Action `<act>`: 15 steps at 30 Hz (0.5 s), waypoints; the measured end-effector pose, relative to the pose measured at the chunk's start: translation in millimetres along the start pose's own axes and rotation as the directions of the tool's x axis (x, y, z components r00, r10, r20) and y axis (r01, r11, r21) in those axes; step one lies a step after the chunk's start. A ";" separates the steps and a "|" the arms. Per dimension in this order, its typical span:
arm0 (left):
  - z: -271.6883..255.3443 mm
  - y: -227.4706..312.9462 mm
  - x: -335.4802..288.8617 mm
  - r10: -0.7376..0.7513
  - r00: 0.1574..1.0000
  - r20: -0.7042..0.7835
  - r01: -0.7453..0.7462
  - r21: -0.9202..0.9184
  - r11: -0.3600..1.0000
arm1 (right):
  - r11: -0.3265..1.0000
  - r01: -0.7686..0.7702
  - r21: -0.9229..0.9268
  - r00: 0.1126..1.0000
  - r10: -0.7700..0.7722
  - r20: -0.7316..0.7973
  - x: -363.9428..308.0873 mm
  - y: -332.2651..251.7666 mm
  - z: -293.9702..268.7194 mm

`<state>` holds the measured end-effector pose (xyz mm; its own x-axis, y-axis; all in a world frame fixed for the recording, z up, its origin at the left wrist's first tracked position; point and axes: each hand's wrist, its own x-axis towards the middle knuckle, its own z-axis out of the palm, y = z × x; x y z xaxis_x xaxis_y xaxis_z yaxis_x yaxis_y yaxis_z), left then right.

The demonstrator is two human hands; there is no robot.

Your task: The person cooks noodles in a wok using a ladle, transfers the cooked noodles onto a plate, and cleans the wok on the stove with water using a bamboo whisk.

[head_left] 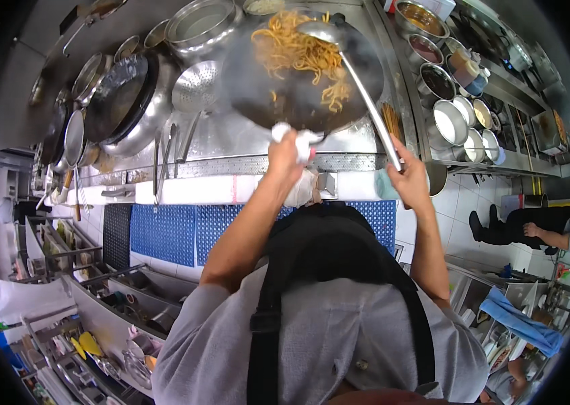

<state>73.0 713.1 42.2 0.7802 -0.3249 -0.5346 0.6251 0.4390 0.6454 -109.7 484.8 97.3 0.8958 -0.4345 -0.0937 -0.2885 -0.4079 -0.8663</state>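
Brown noodles (292,47) lie piled along the far side of a dark wok (244,94), with some strands lower down on its right and a haze of steam around them. My left hand (283,156) is closed on the wok's near edge or handle through a white cloth (292,135); the cloth hides the exact spot. In my right hand (408,177) is the long handle of a steel ladle (369,101). The ladle's bowl is over the noodles, its rounded back upward. A perforated skimmer (196,86) rests on the steel counter left of the wok.
Stacked woks and strainers (123,101) stand to the left; steel bowls (207,23) are behind them. Sauce pots (437,81) and white containers (450,121) line the right side. A bamboo brush (391,120) is beside the wok. Another person (534,226) is at far right.
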 end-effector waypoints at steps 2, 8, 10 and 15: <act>22.8 17.9 38.2 -0.022 1.000 0.012 0.022 -0.002 1.000 | 0.972 0.223 -0.080 0.962 -0.232 -0.144 7.4 53.9 35.3; 24.5 24.2 120.4 -0.120 0.992 0.034 0.119 0.041 0.992 | 0.981 0.064 -0.181 0.997 -0.071 -0.036 -4.4 89.7 61.2; 17.8 28.0 124.7 -0.186 0.979 0.079 0.184 0.039 0.982 | 0.966 0.155 -0.206 0.988 -0.154 0.023 -15.4 89.8 27.5; 15.1 35.2 142.6 -0.300 0.950 0.083 0.306 -0.087 0.948 | 0.898 0.174 -0.404 0.957 -0.058 0.284 14.1 -33.7 -36.9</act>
<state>206.6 669.7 -3.1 0.5562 -0.5097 -0.6564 0.8294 0.3896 0.4003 -99.8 462.8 143.2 0.9700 -0.1648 -0.1789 -0.2401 -0.7663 -0.5960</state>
